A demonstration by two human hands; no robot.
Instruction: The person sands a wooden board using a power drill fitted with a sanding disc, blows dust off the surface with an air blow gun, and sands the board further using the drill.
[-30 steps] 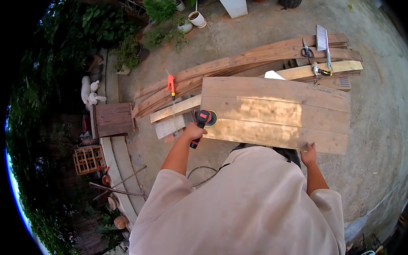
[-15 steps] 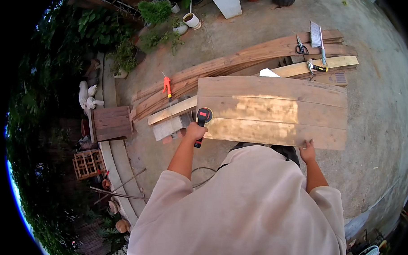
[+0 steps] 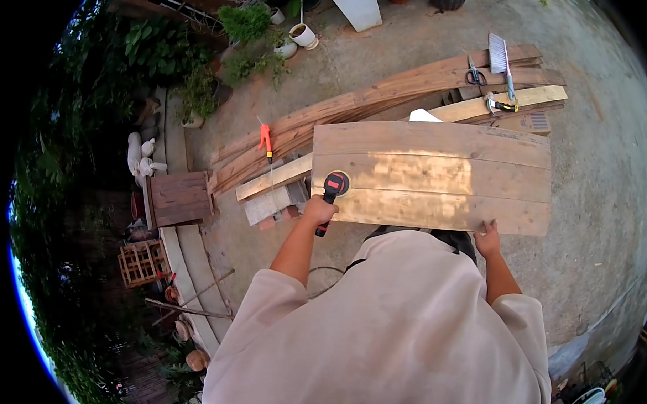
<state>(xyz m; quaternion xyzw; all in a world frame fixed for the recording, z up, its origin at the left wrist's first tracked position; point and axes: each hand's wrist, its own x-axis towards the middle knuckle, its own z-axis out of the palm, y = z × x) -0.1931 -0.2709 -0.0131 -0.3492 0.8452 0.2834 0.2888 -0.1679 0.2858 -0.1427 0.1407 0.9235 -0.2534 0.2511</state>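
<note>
A wide wooden panel [image 3: 508, 174] of joined planks lies in front of me, with a paler, brighter patch across its middle and left. My left hand [image 3: 319, 211] is wrapped round the handle of a black and red power sander [image 3: 336, 184]. The sander's round pad rests on the panel near its left edge. My right hand [image 3: 488, 239] grips the panel's near edge towards the right, its fingertips on the top face and the rest of the grip partly hidden.
Beyond the panel lie long planks [image 3: 320, 113], with an orange air gun [image 3: 265, 138], scissors [image 3: 473, 73], a brush [image 3: 499, 55] and a hammer [image 3: 504, 106] on or by them. A small wooden table [image 3: 179, 198] stands left. Potted plants are at the back.
The sander in my left hand moved slightly left at first, then back right, further onto the panel. My right hand keeps its place on the near edge. The view has shifted a little.
</note>
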